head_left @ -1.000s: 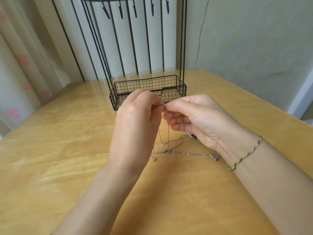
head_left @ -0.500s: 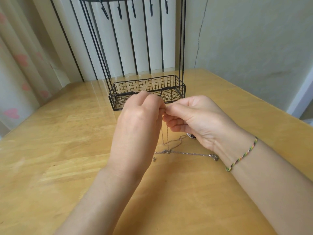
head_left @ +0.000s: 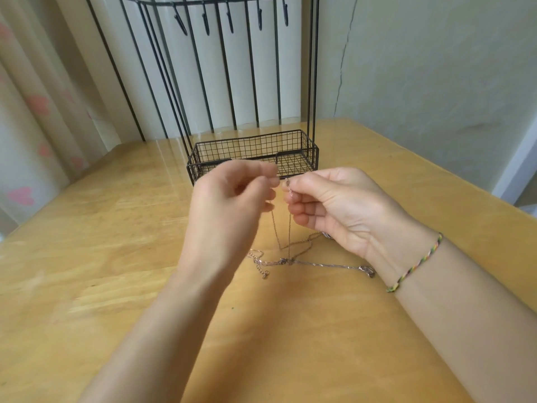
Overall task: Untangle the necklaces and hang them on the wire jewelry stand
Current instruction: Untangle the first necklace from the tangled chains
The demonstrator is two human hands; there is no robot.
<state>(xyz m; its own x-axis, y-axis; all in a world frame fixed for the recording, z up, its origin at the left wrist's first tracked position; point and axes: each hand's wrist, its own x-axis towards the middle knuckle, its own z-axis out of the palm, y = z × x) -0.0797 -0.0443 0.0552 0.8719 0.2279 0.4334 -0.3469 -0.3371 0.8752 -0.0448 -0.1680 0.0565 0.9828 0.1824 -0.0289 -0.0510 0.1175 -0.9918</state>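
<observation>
The necklaces (head_left: 290, 260) lie tangled on the bench (head_left: 116, 257), near its middle, in front of the wire jewelry stand (head_left: 252, 146) that sits toward the far edge. Nothing hangs on the stand's hooks (head_left: 229, 24), so all the hanging is left to do, and the untangling looks barely begun. The right hand (head_left: 334, 205) pinches a chain end (head_left: 287, 186) raised above the bench. The left hand (head_left: 229, 210), just beside it with fingers curled, is blurred, so whether it grips a strand cannot be told. A knot (head_left: 286, 260) joins the chains below. No brand, label or writing shows.
</observation>
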